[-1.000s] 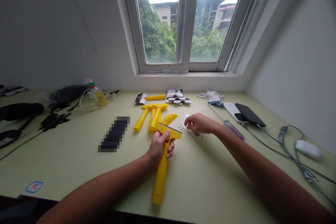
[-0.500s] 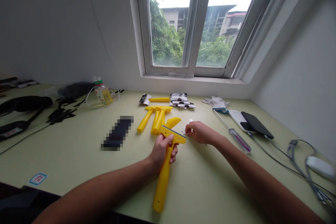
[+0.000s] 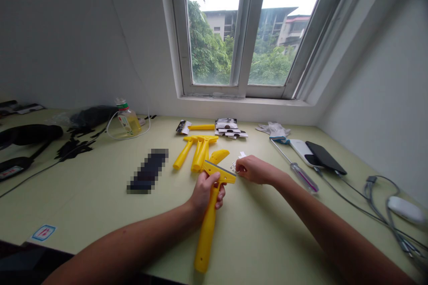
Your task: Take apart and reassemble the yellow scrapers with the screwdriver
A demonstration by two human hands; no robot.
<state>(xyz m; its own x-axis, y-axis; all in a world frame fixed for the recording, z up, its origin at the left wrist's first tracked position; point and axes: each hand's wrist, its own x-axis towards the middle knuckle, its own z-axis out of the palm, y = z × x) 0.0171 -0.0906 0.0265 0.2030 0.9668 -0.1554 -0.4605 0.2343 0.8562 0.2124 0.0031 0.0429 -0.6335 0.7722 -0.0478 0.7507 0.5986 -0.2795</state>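
My left hand (image 3: pixel 203 191) is closed round the neck of a yellow scraper (image 3: pixel 207 227), its thumb on the head and the handle pointing down toward me. A grey blade edge runs along the top of that head. To its right, my right hand (image 3: pixel 256 169) is at the tabletop with fingers curled in a pinch; whatever is between the fingertips is hidden. Small metal screws or nuts (image 3: pixel 233 165) lie beside those fingertips. Just behind the held scraper is a loose yellow head piece (image 3: pixel 220 156). Several more yellow scrapers (image 3: pixel 200 153) are grouped behind the left hand.
Black-and-white packets (image 3: pixel 230 128) lie at the back. On the right are a screwdriver (image 3: pixel 304 178), a white glove (image 3: pixel 274 129), a dark phone (image 3: pixel 326 158) and cables (image 3: pixel 371 193). A bottle (image 3: pixel 129 120) and a pixelated dark object (image 3: pixel 149 171) stand or lie left.
The camera view has shifted slightly. My right hand has moved only a little at the small metal pieces, and a white scrap behind it shows more. The left hand keeps its hold on the scraper.
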